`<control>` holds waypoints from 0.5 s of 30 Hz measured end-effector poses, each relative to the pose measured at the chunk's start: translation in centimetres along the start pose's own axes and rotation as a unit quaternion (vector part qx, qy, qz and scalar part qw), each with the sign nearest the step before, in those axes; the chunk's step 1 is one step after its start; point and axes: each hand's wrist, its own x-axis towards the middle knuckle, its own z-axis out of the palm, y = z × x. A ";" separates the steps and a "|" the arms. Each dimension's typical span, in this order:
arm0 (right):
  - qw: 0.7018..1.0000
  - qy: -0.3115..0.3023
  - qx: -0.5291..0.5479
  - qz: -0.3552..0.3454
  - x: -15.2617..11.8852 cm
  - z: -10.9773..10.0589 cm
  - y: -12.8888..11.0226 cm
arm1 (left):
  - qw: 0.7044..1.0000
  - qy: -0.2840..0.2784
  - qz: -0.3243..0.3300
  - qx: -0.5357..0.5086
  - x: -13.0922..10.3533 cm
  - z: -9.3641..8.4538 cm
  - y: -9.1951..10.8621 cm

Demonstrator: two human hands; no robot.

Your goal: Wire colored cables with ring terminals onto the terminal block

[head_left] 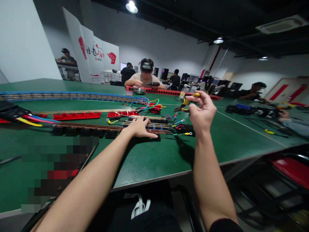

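Note:
My left hand [140, 127] lies with its fingers spread over a black track section [159, 126] with brass and copper-coloured rails, pressing on it from above. Raised to the right of it, my right hand [204, 111] is closed around a pair of yellow-handled pliers [186, 102], whose dark jaws point left and down. Below the pliers, wires with ring terminals [189, 133] stick out of the track section's right end. Part of the pliers' handles is hidden by my fingers.
A long blue track [72, 96] and red track pieces [76, 116] lie beyond and left of my hands. Looped coloured wires [147, 102] rise behind. Across the green table [149, 167] sits a person with a power drill [153, 84]. A red stool [293, 169] stands at right.

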 end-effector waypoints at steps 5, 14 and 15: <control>0.999 -0.019 0.007 0.036 1.5 1.6 5.1 | 1.000 0.000 -0.005 -0.006 0.0 0.0 0.1; 0.995 -0.058 -0.007 0.085 0.5 0.5 8.9 | 1.000 -0.011 -0.012 -0.003 -0.1 -0.2 0.3; 0.994 -0.066 -0.006 0.087 0.5 0.6 8.9 | 1.000 -0.011 -0.013 -0.002 -0.1 -0.2 0.3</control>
